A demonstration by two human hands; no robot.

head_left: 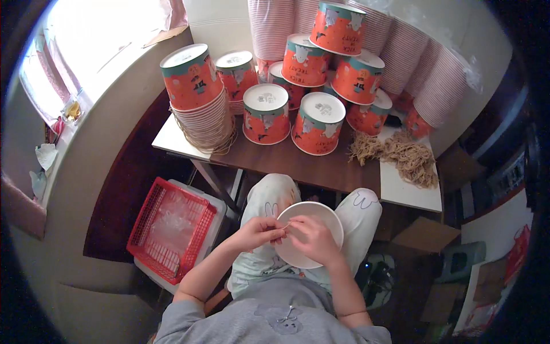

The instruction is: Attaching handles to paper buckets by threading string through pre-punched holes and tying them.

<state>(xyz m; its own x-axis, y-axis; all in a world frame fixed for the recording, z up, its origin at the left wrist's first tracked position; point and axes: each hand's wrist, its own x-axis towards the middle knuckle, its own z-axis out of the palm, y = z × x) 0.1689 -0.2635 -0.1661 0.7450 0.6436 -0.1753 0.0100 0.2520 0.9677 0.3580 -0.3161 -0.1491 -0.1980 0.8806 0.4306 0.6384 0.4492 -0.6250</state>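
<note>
A white-lined paper bucket (326,215) rests in my lap between my knees, its open mouth facing up. Over its left side, my left hand (259,233) pinches a thin tan cord (285,227) between thumb and fingers. My right hand (311,238) meets it above the bucket's mouth, its fingers closed on the same cord. Most of the cord is hidden by the fingers. On the table's right end lies a loose heap of tan cords (409,159).
Orange and green paper buckets (266,121) stand upside down on the brown table (338,172). One tall stack (193,80) at left has cords hanging round it. Pink-striped bucket stacks (395,54) line the back. A red basket (148,215) with clear plastic sits at lower left; an open cardboard box (427,234) at right.
</note>
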